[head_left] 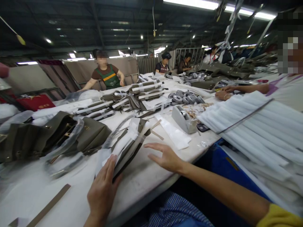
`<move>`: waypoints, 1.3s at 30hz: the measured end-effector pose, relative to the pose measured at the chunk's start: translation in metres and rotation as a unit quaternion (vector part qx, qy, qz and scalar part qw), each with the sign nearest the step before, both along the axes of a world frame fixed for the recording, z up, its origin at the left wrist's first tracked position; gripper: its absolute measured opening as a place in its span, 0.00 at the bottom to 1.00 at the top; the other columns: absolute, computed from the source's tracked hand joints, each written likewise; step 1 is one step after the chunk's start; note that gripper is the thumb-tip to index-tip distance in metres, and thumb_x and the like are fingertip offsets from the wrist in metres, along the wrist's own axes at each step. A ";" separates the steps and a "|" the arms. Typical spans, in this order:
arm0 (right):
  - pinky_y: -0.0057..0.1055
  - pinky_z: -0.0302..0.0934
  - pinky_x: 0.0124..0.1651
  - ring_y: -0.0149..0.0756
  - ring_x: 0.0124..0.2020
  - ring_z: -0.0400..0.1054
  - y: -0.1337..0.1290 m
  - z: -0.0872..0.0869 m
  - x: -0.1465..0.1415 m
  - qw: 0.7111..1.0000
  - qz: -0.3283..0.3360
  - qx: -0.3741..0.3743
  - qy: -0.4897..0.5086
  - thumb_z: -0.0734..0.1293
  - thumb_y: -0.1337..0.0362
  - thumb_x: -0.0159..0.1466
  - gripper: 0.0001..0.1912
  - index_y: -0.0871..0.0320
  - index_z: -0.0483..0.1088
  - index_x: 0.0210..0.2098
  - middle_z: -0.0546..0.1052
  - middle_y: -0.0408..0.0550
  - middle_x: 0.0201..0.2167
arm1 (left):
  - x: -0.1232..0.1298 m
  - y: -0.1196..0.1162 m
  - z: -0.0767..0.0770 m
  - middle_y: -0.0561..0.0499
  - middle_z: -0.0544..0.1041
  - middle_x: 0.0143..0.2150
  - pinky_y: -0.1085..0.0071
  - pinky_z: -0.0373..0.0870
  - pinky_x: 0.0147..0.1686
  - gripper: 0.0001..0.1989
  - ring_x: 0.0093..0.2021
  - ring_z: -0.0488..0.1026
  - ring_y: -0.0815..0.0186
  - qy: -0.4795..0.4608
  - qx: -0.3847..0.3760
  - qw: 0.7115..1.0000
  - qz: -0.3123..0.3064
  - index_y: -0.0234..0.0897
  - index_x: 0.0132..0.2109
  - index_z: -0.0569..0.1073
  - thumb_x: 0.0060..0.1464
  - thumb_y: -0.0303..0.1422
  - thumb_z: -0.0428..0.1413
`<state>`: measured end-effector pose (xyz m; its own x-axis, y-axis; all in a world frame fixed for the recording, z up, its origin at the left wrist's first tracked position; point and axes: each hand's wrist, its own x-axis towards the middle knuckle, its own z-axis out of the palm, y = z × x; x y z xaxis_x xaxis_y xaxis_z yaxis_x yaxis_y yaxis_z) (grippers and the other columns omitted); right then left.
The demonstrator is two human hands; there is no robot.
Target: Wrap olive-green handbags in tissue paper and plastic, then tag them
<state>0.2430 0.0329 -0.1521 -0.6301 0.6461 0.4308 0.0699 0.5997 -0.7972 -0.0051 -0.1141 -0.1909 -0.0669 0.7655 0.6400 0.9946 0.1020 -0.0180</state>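
Note:
My left hand (103,186) grips the near end of a folded olive-green bag (127,149), its thumb on the right side and fingers on the left. White padding lies along the bag, and clear tape crosses its far end. My right hand (167,156) hovers just right of the bag, thumb and fingers apart, holding nothing. Left of the bag, olive handbags (88,134) with plastic-wrapped handles rest on the white table (139,176). A brown strip (49,205) lies in the near left part. Beyond my right hand is a white sheet (174,132).
A grey tape dispenser (181,119) stands near the table's right edge. Similar folded bags (146,90) are piled farther back. White foam sheets (258,119) overhang a blue bin (227,164) at right. A co-worker's hands (223,94) rest beyond them; another person (109,75) stands across the table.

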 end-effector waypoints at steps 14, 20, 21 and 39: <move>0.46 0.58 0.63 0.44 0.55 0.72 0.106 -0.016 0.083 0.893 -0.193 0.237 -0.329 0.61 0.65 0.69 0.13 0.54 0.79 0.44 0.80 0.50 0.49 | 0.008 0.004 0.022 0.50 0.71 0.63 0.66 0.75 0.32 0.33 0.49 0.79 0.55 -0.118 0.037 0.985 0.121 0.50 0.71 0.51 0.64 0.40 0.54; 0.42 0.69 0.53 0.45 0.47 0.77 0.021 0.008 0.086 0.952 -0.081 0.092 -0.281 0.63 0.57 0.68 0.13 0.49 0.80 0.44 0.82 0.46 0.45 | 0.004 0.005 0.012 0.50 0.68 0.65 0.62 0.76 0.41 0.35 0.53 0.76 0.53 -0.103 0.045 0.990 0.079 0.49 0.72 0.49 0.63 0.39 0.55; 0.40 0.70 0.52 0.44 0.46 0.77 0.010 0.010 0.086 0.960 -0.027 0.046 -0.274 0.64 0.57 0.67 0.12 0.48 0.80 0.44 0.83 0.45 0.44 | 0.004 0.006 0.011 0.50 0.68 0.65 0.62 0.76 0.42 0.36 0.53 0.76 0.52 -0.102 0.042 0.991 0.077 0.49 0.72 0.49 0.63 0.39 0.56; 0.49 0.36 0.72 0.46 0.72 0.45 0.023 -0.037 -0.050 0.916 0.243 0.212 -0.237 0.63 0.44 0.66 0.37 0.52 0.55 0.69 0.56 0.54 0.71 | 0.004 0.013 0.018 0.48 0.68 0.66 0.66 0.72 0.53 0.36 0.58 0.73 0.56 -0.108 0.066 0.991 0.045 0.45 0.71 0.51 0.61 0.36 0.58</move>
<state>0.1927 0.0558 -0.1891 -0.9803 0.0776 0.1814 -0.0092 0.9003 -0.4351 -0.0009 -0.1014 -0.1728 -0.2773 0.6606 0.6976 0.9607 0.1784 0.2129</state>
